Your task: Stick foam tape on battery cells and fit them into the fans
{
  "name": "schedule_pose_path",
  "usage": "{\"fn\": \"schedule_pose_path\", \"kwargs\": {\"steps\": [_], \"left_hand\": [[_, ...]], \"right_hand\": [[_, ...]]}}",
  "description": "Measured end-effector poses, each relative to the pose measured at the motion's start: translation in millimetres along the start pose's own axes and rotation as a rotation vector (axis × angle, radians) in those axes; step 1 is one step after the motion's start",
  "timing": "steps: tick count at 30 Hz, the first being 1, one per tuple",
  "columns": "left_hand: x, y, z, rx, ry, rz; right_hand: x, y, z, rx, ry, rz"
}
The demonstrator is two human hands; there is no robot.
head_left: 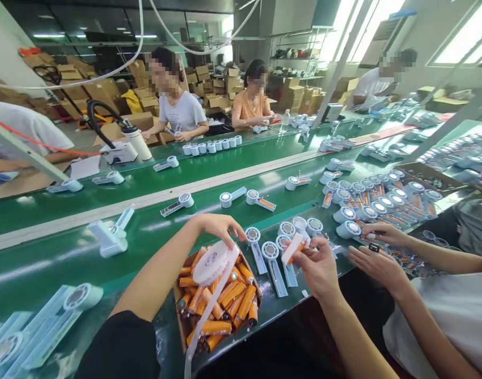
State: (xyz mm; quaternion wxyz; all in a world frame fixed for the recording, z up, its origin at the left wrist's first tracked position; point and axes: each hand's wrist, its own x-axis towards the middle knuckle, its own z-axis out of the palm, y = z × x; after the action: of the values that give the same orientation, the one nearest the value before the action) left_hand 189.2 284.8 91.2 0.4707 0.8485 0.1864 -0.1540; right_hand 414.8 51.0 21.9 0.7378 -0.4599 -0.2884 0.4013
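My right hand [319, 266] is closed on an orange battery cell [291, 257] that has a white pad [292, 248] along one side. My left hand [221, 230] hovers with parted, bent fingers at the top of a white strip [209, 308], its fingertips close to or touching it. Under that hand, a roll of white tape [212, 263] rests on orange cells [235, 295] heaped in a cardboard box [180, 329]. Between my hands lie light-blue fan bodies with open handles [270, 252], and more round fan heads [299, 225] stand behind them.
A green conveyor [146, 210] runs across, carrying scattered fan bodies [225, 199]. At right, a co-worker's hands [379, 255] work beside rows of fans [367, 212]. Several people sit across the belt. Large fan parts [67, 310] lie at lower left. White hoses [140, 31] hang overhead.
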Motion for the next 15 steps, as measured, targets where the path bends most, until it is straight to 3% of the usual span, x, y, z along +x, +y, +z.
{"fn": "schedule_pose_path", "kwargs": {"steps": [2,3,4,8,11,15], "left_hand": [[31,2,-11.4,-0.028,-0.202,0.054],[41,0,-16.4,-0.009,-0.208,0.072],[48,-3,-22.0,0.037,-0.144,0.074],[63,-27,-50.8,0.283,0.333,-0.015],[62,-46,-63.3,0.374,0.451,-0.091],[36,-75,-56.3,0.476,0.529,-0.249]], "right_hand": [[2,-9,-14,-0.029,0.05,-0.028],[2,-12,-21,-0.048,0.075,-0.044],[2,-15,-27,-0.07,0.094,-0.054],[7,-15,-29,-0.153,0.067,-0.01],[16,-10,-11,-0.142,0.008,-0.001],[27,-5,12,-0.066,-0.109,0.008]]}}
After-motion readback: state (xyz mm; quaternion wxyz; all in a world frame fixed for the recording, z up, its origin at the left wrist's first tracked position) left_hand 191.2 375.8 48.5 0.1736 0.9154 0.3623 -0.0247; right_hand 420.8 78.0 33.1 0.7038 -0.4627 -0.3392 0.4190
